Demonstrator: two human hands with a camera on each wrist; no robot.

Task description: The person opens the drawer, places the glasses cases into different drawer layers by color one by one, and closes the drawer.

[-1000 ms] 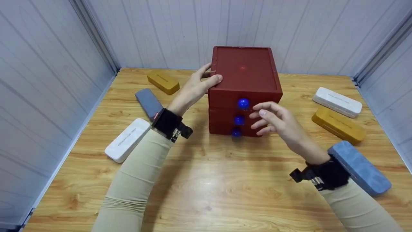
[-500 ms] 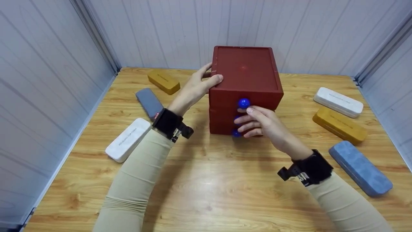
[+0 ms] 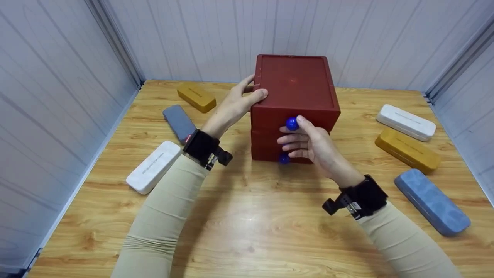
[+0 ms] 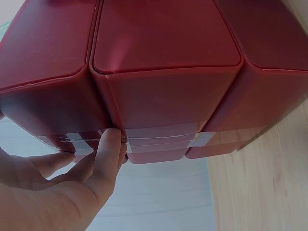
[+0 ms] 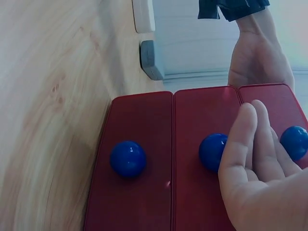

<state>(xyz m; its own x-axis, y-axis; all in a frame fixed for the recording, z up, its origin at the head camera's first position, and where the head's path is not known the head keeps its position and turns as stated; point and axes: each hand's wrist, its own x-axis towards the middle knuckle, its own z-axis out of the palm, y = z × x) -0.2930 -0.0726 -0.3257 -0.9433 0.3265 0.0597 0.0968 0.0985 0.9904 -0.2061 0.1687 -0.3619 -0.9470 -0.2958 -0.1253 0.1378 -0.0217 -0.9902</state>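
Note:
A dark red drawer box (image 3: 295, 83) with three stacked drawers stands upright in the head view, blue ball knobs down its front. My left hand (image 3: 233, 106) holds its left side, thumb over the top edge; the left wrist view shows the fingers (image 4: 107, 154) at the taped side. My right hand (image 3: 318, 144) is at the front with thumb and index finger around the top knob (image 3: 292, 123). Its other fingers extend below, over the middle knob (image 5: 211, 151), mostly hidden in the head view. The bottom knob (image 3: 284, 158) shows beneath them.
On the wooden table (image 3: 247, 231), left of the box, lie yellow (image 3: 197, 97), grey-blue (image 3: 179, 122) and white (image 3: 153, 166) oblong cases. White (image 3: 405, 121), yellow (image 3: 407, 150) and blue (image 3: 432, 201) cases lie on the right. Pale panel walls (image 3: 208, 38) enclose the back and sides.
My right hand has moved left to the drawer front, and its thumb and index finger have come around the top knob. My left hand and the box have stayed in place.

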